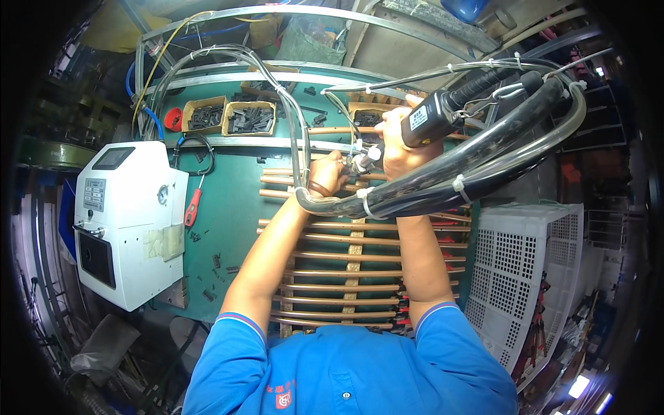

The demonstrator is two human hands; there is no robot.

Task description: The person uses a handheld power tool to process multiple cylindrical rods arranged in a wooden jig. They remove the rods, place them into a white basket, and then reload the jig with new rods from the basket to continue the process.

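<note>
My right hand [400,145] is wrapped round a black hand-held tool [432,119], a boxy body with thick cables at its back. A shiny metal head [365,160] sits between my two hands, low over the rods. My left hand [326,174] is just left of that head, fingers closed and pressed down by the upper rods; what they pinch is hidden. Copper-coloured rods [339,285] lie in parallel rows below my hands, across pale slotted strips [353,250]. Some have red and black pieces at their right ends.
Thick black hoses [477,155] arch over my wrists. Open boxes of small black parts [249,119] stand at the back. On the left are a white machine [131,228] and a red-handled screwdriver [193,207]. A white perforated crate [512,259] stands right.
</note>
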